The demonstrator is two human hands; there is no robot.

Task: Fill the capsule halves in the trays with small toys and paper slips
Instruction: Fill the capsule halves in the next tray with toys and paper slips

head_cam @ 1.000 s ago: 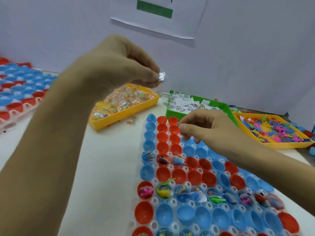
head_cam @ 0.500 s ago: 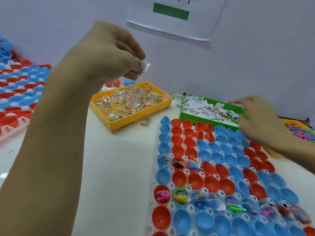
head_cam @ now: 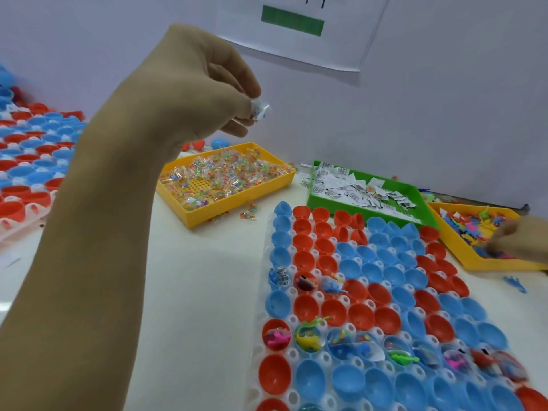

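My left hand (head_cam: 189, 93) is raised high above the table and pinches a small clear packet (head_cam: 261, 111) between thumb and fingertips. My right hand (head_cam: 522, 238) is at the right edge, blurred, with its fingers down among the colourful small toys in the right yellow bin (head_cam: 474, 262); what it holds cannot be made out. The white capsule tray (head_cam: 292, 292) lies in front with red and blue capsule halves. One row across the near part holds toys and slips, and three halves higher up are filled too.
A yellow bin (head_cam: 225, 209) of clear bead packets stands at the centre back, with a few packets spilled beside it. A green bin (head_cam: 332, 200) holds paper slips. More trays of red and blue halves (head_cam: 26, 173) lie at the left. A blue toy (head_cam: 514, 283) lies loose on the table.
My right hand moved from above the capsule tray, past the green bin, to the right yellow toy bin. My left hand stayed raised with the packet. The view shifted left.
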